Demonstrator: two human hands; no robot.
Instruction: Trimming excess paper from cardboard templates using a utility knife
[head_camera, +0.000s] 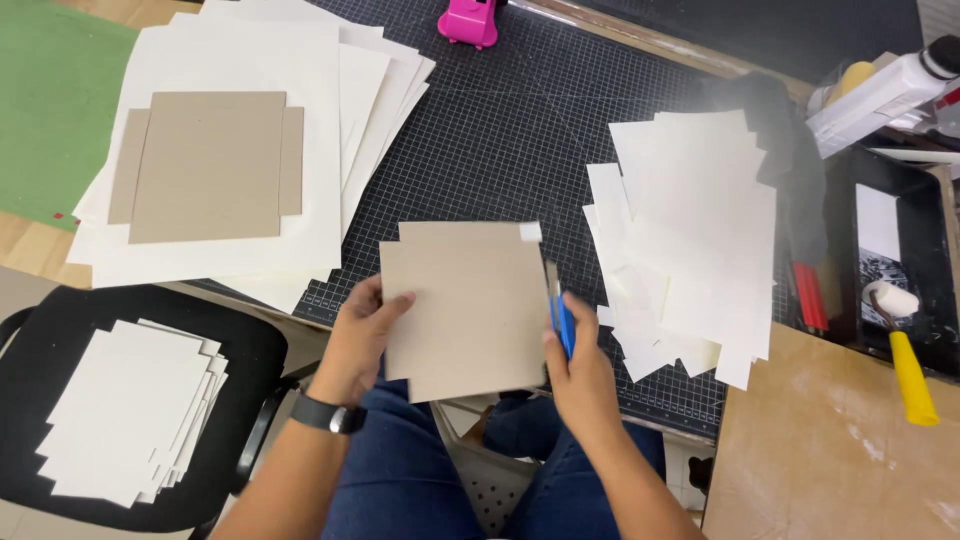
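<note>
Far left: green sheet (50, 95) on the wooden table, and below it a black chair seat (40, 340) carrying a stack of cream paper pieces (130, 410). Next over: a large pile of cream sheets (240, 60) topped by grey-brown board pieces (207, 165), partly overlapping a black gridded cutting mat (520, 130). Centre, above the lap: left hand (355, 340), wrist in a dark watch (328, 413), gripping the left edge of a grey-brown cardboard square (465, 310), thumb on the face, fingers behind. Held flat, just over the mat's near edge. Right hand (580, 375) closed on the card's right edge, pinching a blue-handled tool (563, 322) alongside. Further right: a loose heap of cream paper offcuts (690, 240) on the mat, red pens (808, 295), a black tray (930, 260) with a yellow-handled roller (905, 350), a white bottle (880, 95).
</note>
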